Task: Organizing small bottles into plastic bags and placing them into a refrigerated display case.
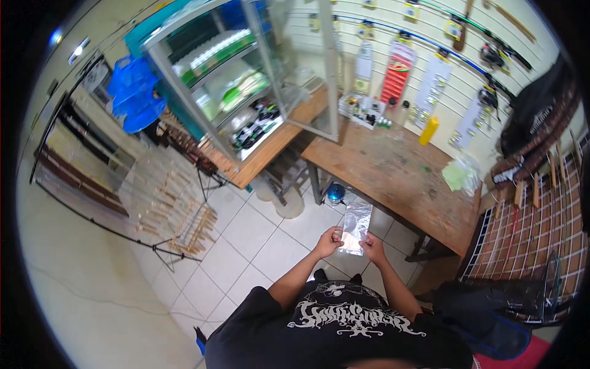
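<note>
A clear plastic bag (357, 221) is stretched between my two hands, out in front of my body and above the tiled floor. My left hand (329, 242) pinches its left edge near the lower end. On the opposite edge, my right hand (372, 248) grips it between thumb and fingers. Something pale shows at the bag's lower part, but I cannot tell whether it lies inside or is glare. The upper end of the bag reaches close to the front edge of a worn wooden table (382, 161).
A glass cabinet (221, 83) with its door (313, 69) swung out stands beyond the table's left end. On the table are a white box of small bottles (362, 110), a yellow bottle (429, 131) and a crumpled plastic bag (469, 173). Fishing rods (442, 46) hang on the slatted wall.
</note>
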{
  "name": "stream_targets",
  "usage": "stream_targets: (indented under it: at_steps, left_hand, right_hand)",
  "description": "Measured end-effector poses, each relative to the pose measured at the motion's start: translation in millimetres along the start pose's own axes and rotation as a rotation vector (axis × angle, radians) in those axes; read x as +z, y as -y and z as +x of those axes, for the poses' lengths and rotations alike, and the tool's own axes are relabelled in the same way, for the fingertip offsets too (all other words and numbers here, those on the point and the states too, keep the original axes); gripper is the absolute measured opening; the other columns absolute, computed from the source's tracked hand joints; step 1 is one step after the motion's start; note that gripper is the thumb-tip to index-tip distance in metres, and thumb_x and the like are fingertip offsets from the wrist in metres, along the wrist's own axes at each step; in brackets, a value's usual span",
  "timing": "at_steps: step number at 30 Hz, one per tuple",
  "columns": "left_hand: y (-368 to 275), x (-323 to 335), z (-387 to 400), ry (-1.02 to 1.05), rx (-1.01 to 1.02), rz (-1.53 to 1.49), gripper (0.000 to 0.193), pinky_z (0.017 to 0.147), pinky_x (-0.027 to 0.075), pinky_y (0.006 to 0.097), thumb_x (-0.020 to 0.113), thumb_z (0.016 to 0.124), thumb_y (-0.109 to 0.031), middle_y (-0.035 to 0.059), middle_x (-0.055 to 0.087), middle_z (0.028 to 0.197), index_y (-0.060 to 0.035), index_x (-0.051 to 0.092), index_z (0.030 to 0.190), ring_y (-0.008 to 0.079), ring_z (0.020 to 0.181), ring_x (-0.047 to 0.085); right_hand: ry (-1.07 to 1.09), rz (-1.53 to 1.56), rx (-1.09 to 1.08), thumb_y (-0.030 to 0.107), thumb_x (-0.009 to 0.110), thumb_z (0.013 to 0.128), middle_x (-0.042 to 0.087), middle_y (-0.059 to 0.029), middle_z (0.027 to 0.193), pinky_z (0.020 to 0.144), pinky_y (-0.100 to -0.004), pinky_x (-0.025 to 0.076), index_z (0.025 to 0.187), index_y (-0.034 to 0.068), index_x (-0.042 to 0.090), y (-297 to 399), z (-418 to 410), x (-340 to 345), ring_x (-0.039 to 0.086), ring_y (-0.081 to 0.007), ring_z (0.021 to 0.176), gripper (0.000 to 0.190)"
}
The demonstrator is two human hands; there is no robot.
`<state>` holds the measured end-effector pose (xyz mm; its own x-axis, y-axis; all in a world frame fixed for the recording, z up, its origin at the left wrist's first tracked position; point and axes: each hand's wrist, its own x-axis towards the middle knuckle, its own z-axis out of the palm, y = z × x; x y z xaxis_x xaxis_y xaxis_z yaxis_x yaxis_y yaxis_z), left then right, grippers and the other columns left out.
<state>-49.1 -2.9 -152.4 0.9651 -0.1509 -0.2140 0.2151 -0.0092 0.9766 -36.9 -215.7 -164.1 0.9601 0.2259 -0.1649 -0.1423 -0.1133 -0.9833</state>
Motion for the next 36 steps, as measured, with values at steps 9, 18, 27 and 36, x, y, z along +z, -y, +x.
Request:
stream_targets:
  at_steps: [9,18,27,36]
  left_hand:
    - [-6,-79,-32,-0.196,0.009,0.034,0.054,0.060,0.043,0.0214,0.066,0.070,0.006,-0.0006,0.052,0.072,-0.0033,0.048,0.120,0.0069,0.065,0.050]
    - [-29,-144,-36,-0.510,0.004,0.030,0.052,0.062,0.043,0.0211,0.066,0.071,0.005,-0.0011,0.053,0.072,-0.0030,0.050,0.119,0.0066,0.064,0.050]
    - [-55,-202,24,-0.737,0.131,-0.002,0.050,0.062,0.042,0.0209,0.064,0.072,0.006,-0.0015,0.051,0.072,-0.0006,0.049,0.119,0.0068,0.064,0.048]
    - [-89,-233,104,-0.867,0.101,-0.060,0.048,0.065,0.044,0.0212,0.061,0.073,0.008,-0.0014,0.049,0.075,0.0016,0.047,0.119,0.0075,0.068,0.050]
  right_hand:
    - [0.274,-0.067,-0.060,0.007,0.064,0.079,0.046,0.0045,0.066,0.052,-0.0221,0.037,0.111,-0.002,0.056,3,50,75,0.044,-0.0047,0.059,0.035]
    - [0.533,0.129,-0.066,0.002,0.058,0.083,0.048,0.0039,0.072,0.061,-0.0216,0.042,0.119,-0.002,0.049,72,113,154,0.049,-0.0054,0.068,0.038]
    - [0.584,0.018,-0.193,-0.001,0.061,0.081,0.044,0.0039,0.070,0.056,-0.0178,0.038,0.128,-0.001,0.041,77,240,206,0.044,-0.0032,0.062,0.051]
    - [0.655,-0.274,-0.357,0.002,0.061,0.079,0.053,-0.0033,0.073,0.059,-0.0224,0.043,0.124,-0.002,0.046,147,324,209,0.049,-0.0083,0.064,0.048]
